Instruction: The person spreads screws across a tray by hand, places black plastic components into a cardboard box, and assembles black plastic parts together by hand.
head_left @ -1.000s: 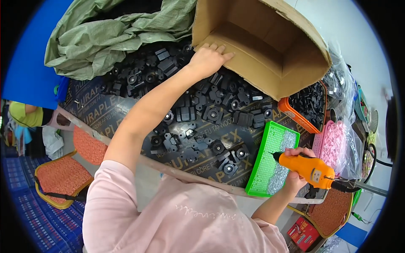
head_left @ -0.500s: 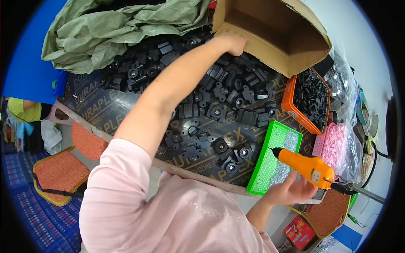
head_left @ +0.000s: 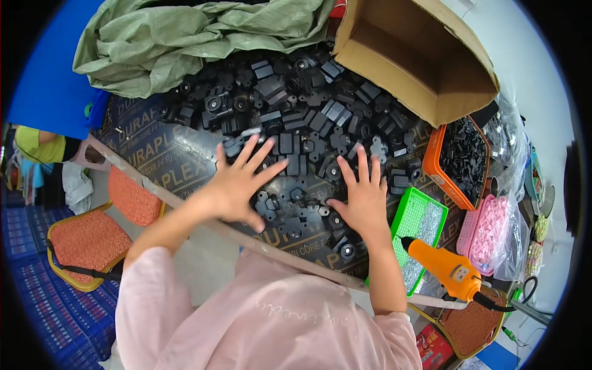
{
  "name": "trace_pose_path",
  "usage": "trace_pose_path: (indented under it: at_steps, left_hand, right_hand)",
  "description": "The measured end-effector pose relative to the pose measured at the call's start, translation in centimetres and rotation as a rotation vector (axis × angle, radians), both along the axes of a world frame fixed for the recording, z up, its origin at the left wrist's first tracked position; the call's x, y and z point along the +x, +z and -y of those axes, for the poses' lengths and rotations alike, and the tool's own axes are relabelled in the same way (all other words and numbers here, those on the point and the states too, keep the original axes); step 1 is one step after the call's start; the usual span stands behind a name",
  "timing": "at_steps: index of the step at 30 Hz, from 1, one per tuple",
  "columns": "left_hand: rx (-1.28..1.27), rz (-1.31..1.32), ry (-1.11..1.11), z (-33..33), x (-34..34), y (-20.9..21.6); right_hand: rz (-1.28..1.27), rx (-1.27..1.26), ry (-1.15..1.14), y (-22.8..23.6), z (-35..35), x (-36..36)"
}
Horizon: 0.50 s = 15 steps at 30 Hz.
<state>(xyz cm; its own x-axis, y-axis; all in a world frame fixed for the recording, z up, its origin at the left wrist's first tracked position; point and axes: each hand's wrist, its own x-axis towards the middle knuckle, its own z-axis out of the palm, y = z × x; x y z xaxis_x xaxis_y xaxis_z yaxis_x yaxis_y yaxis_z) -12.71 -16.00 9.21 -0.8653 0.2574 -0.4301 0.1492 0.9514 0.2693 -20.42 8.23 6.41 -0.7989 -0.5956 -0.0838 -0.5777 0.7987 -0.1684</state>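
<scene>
My left hand (head_left: 242, 187) is spread over the near side of a heap of black plastic parts (head_left: 271, 92), slightly blurred, its fingers pointing away from me. To its right, my right hand (head_left: 364, 202) is spread in the same way, palm down over the parts, with the thumb out. Neither holds anything; whether the palms press on the parts I cannot tell. Several loose black parts (head_left: 297, 225) lie between the hands. An orange electric screwdriver (head_left: 445, 266) hangs over a green tray (head_left: 402, 213) of small silvery screws, right of my right forearm.
An opened cardboard box (head_left: 394, 80) lies on its side at the back right. An orange bin (head_left: 439, 172) holds small black pieces, beside a pink basket (head_left: 465, 237) of pink pieces. Green sheeting (head_left: 148, 49) lies at the back left. A chair (head_left: 89, 246) stands left of the table.
My left hand has left the cardboard box's edge and come back toward me. My right hand has moved from beside the screwdriver onto the parts. Both now lie spread; some parts near them have shifted.
</scene>
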Motion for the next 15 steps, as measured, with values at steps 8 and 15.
trace_pose_path:
  at_steps: [8,15]
  left_hand:
    - [-0.034,-0.646,0.184,-1.5,3.6,-4.9]
    - [0.057,-0.630,0.162,-3.0,1.2,-5.3]
  right_hand:
    - [0.024,-0.236,-0.091,-1.4,1.9,0.7]
    - [0.128,-0.402,-0.161,-2.0,1.4,0.8]
